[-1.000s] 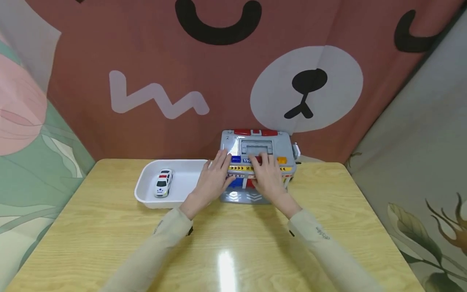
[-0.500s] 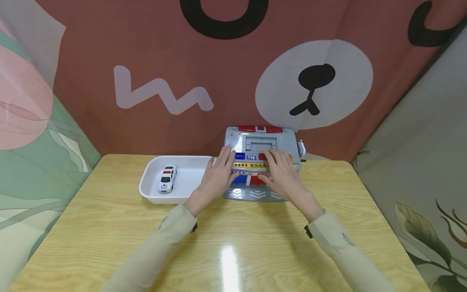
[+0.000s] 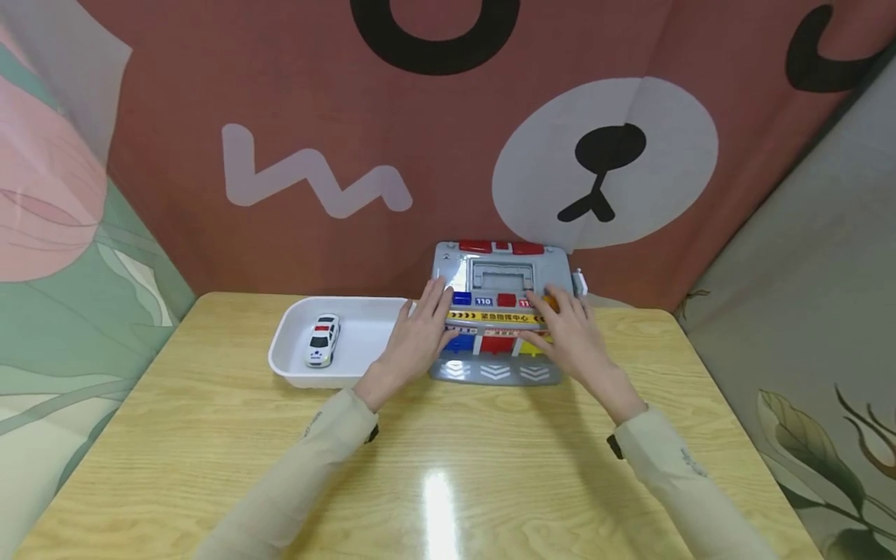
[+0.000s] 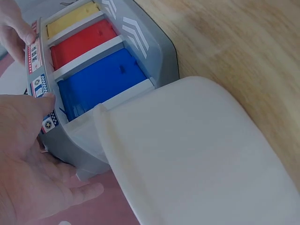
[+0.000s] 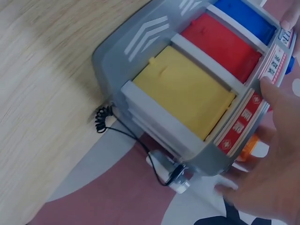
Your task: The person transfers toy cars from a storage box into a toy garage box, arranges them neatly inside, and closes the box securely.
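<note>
A grey toy police station sits at the centre of the frame, at the far edge of a wooden counter, in front of a brown bear-face backdrop. It has three garage doors, blue, red and yellow. The left hand rests on the station's left side, fingers straight and relaxed, thumb at the front edge. The right hand lies on the right side, fingers spread flat over the top near an orange button. Touching the station's left side is a white tray holding a small white toy police car.
</note>
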A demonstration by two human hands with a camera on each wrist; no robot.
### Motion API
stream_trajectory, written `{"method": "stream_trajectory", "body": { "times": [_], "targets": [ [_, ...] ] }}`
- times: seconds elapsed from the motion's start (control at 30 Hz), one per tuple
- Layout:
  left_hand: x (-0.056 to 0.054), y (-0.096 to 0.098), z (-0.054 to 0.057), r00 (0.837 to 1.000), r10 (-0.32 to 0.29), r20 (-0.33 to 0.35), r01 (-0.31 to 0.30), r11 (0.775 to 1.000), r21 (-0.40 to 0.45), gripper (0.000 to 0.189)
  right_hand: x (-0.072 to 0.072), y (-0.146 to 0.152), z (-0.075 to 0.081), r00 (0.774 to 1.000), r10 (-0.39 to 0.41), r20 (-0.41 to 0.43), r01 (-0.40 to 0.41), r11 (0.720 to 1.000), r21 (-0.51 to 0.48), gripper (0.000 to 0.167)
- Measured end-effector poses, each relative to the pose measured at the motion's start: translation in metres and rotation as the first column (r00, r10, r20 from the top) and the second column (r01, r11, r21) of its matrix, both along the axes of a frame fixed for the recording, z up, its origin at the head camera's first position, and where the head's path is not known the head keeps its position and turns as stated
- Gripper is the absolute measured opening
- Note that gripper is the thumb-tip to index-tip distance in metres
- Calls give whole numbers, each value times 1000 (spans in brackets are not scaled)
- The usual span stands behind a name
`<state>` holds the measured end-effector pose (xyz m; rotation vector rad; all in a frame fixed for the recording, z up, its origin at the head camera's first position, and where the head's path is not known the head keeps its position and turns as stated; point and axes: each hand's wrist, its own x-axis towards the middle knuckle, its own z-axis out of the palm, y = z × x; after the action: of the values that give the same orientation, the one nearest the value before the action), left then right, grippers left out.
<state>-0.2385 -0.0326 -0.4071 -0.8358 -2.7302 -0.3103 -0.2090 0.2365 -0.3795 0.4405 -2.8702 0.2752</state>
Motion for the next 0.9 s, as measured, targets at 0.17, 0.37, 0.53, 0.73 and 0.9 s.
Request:
{"method": "stream_trajectory", "body": {
  "times": [0.17,0.37,0.53,0.73,0.9],
  "targets": [
    [0,3,4,998,-13,54,13,1000,5,69,0,7,5,999,-2,45,1,1000,23,70],
    [-1,6,12,996,-31,82,28,999,40,78,0,9,8,998,-11,68,7,998,59,70],
    [-4,8,12,997,-64,52,60,996,70,84,1,8,1,1000,13,0,-13,994,109,69],
    [-8,9,12,997,-67,35,67,998,11,82,-1,8,-5,1000,13,-27,-10,995,98,69],
    [-9,8,11,997,-72,20,72,997,0,80,-1,6,-8,1000,12,-14,-11,996,89,70]
  ]
}}
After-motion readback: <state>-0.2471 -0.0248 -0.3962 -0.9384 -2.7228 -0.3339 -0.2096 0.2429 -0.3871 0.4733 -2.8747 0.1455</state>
